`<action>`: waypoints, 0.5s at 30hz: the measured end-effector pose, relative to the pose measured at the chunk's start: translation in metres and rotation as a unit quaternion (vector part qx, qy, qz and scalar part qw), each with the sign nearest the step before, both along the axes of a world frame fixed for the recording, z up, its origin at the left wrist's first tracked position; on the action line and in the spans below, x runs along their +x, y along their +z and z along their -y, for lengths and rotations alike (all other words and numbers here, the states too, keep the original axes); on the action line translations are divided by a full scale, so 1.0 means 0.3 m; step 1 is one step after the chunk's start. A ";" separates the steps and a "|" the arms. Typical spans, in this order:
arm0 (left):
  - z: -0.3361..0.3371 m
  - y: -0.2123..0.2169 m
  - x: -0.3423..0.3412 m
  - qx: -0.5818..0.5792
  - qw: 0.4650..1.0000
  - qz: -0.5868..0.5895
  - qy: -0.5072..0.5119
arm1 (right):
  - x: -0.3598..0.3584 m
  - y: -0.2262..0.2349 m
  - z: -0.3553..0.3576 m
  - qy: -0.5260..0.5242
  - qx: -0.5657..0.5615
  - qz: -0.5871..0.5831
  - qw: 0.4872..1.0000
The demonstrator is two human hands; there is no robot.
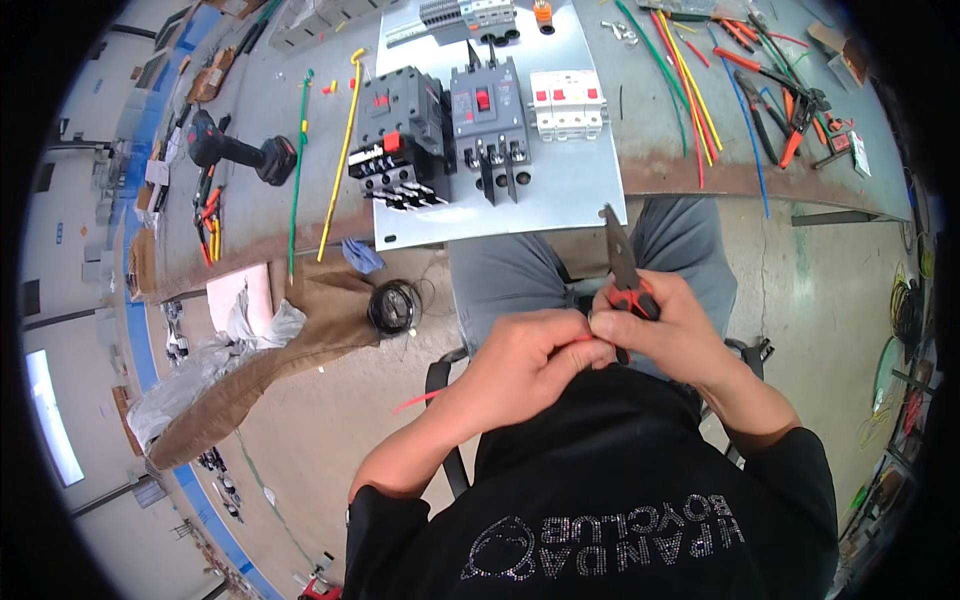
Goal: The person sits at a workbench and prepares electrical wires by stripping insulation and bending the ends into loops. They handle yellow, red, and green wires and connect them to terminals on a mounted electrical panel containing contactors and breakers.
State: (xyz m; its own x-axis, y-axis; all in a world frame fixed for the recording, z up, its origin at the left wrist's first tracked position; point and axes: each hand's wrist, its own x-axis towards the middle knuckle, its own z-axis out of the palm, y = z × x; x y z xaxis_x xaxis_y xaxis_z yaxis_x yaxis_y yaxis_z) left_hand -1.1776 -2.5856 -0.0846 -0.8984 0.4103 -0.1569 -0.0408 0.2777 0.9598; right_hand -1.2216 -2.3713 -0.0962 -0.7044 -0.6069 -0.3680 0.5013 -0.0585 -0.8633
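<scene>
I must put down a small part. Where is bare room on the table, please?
Near the front edge of the table: between the metal plate and the right-hand wires, and between the red-handled tool and the left green wire. Crowded: far right, around the orange-handled tools.

Location type: electrical assembly workshop. Indicators are as follows. The grey workbench has a worn, brownish front edge. A pale metal plate overhangs the middle of that edge and carries a circuit breaker with a red toggle, a dark switchgear block and a row of white modular switches. A cordless drill lies toward the left end of the tabletop; orange-handled pliers are grouped toward the right end. Cut coloured wires lie on both sides of the plate. Below, the hard floor bears a blue stripe and a black wire coil.
</scene>
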 end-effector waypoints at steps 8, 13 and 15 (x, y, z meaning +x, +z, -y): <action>0.055 0.021 -0.056 0.119 0.988 0.100 -0.022 | -0.067 -0.073 -0.023 0.006 -0.160 0.109 0.981; 0.059 0.028 -0.064 0.145 0.983 0.090 -0.073 | -0.034 -0.068 -0.022 0.028 -0.148 0.123 0.981; 0.056 0.014 -0.069 0.164 0.978 0.110 -0.071 | -0.023 -0.054 -0.011 0.003 -0.157 0.149 0.976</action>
